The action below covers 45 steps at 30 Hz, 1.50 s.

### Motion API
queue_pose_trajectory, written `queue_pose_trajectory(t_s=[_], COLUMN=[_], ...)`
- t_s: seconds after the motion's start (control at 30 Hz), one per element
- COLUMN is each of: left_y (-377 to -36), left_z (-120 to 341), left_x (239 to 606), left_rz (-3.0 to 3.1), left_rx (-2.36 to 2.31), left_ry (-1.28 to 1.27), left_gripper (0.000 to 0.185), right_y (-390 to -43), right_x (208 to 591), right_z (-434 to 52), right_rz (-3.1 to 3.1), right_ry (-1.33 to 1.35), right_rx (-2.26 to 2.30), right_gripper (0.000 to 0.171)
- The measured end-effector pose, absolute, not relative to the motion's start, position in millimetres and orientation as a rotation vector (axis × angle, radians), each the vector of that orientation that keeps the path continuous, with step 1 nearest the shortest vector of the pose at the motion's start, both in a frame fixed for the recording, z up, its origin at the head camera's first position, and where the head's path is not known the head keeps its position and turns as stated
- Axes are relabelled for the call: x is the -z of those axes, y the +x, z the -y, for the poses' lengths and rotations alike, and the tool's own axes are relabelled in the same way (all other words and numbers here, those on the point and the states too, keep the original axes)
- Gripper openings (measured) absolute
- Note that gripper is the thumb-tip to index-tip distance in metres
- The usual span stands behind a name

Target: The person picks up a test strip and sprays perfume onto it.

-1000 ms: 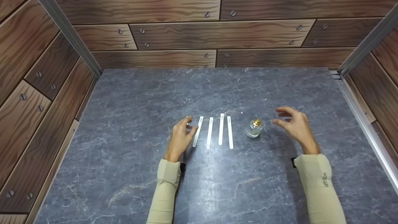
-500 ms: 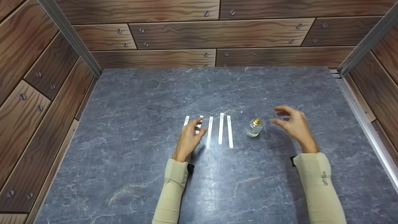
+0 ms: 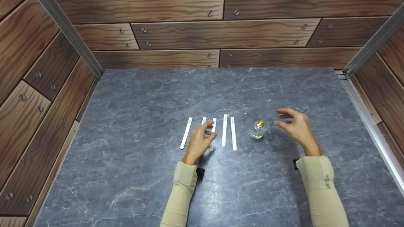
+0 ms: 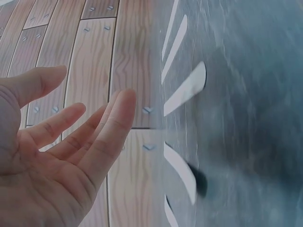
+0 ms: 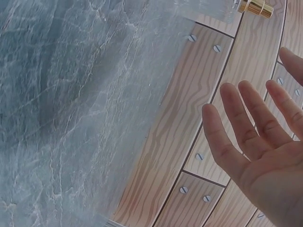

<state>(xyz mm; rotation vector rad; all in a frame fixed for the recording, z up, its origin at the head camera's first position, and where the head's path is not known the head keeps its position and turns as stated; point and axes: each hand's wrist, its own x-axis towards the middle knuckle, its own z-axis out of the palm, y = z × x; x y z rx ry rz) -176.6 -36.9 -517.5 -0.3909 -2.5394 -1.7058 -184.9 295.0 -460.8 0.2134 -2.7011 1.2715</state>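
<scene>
Beneath and beside the left grip (image 3: 199,141), five white strips (image 3: 224,130) lie in a row, one at its left, two partly hidden by it, two at its right; its thumb and fingers stand apart; left of the right grip (image 3: 296,126), likewise spread, a gold-topped glass bottle (image 3: 257,132) stands upright; under everything, the grey worktop (image 3: 132,101).

Fairly even light leaves a pale glare on the surface (image 3: 132,94), well away from its far edge, and soft shadows beside the sleeves (image 3: 178,195), the head view reasonably sharp, both wrist views hazy, washed out, the fingers (image 4: 110,135) clearer.
</scene>
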Motion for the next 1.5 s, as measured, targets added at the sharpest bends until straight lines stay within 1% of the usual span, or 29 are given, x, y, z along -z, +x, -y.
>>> queue_pose_trajectory(t_s=[0.47,0.87,1.13,1.37,1.5], left_y=[-177,-175,-174,-172,-175], left_z=[19,1,-8,-16,-24], left_x=[526,532,530,533,534], left_rz=[2.459,2.565,2.483,2.558,2.576], left_rx=[1.992,1.883,2.07,2.046,2.007], left_ry=[-0.369,-0.474,-0.421,-0.307,-0.298], left_gripper=[0.043,0.041,0.047,0.047,0.047], right_y=[-185,-186,-185,-186,-186], right_x=[462,463,465,467,466], right_z=[-294,-293,-293,-296,-299], right_rz=[2.709,2.718,2.704,2.725,2.712], right_ry=[0.212,0.22,0.225,0.231,0.224], right_rx=[-1.29,-1.312,-1.331,-1.336,-1.313], right_gripper=[0.041,0.041,0.041,0.041,0.041])
